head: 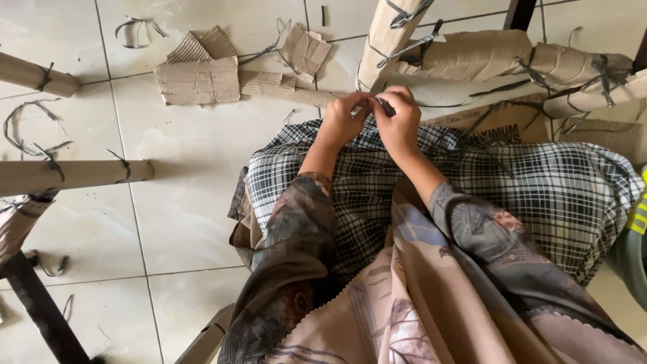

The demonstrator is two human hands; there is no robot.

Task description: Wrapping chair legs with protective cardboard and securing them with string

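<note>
Left hand: your left hand (pixel 342 120) is raised in front of your lap, fingertips pinched on one end of the thin dark strap (pixel 385 106), knuckles toward the camera.
Right hand: your right hand (pixel 399 123) meets the left one, fingers curled and clenched on the same strap; the two hands touch at the fingertips.
Strap: a narrow, flat, dark strip, short where it shows, held between both hands just above the edge of your knees and just below the nearest wrapped leg.
Wrapped legs: tan corrugated-cardboard tubes (pixel 472 57), ribbed and creased, bound with dark straps knotted around them; one upright tube (pixel 387 37) stands right behind your hands, the longer one runs off to the right.
Lap: a black-and-white checked cloth (pixel 539 182), soft and folded, spreads across your knees under the hands.
Sleeves: grey floral fabric (pixel 296 229) covers both forearms; a beige printed scarf (pixel 404 296) with a zigzag edge hangs between them.
Floor: glossy cream tiles (pixel 189 195) with thin grout lines.
Scraps: torn pieces of ribbed brown cardboard (pixel 199 81) lie flat on the tiles well beyond your left hand, with loose curled dark strap offcuts (pixel 27 125) scattered near them.
Left side: another smooth tan cardboard-wrapped tube (pixel 74 174) lies across the tiles, tied with dark straps.
</note>
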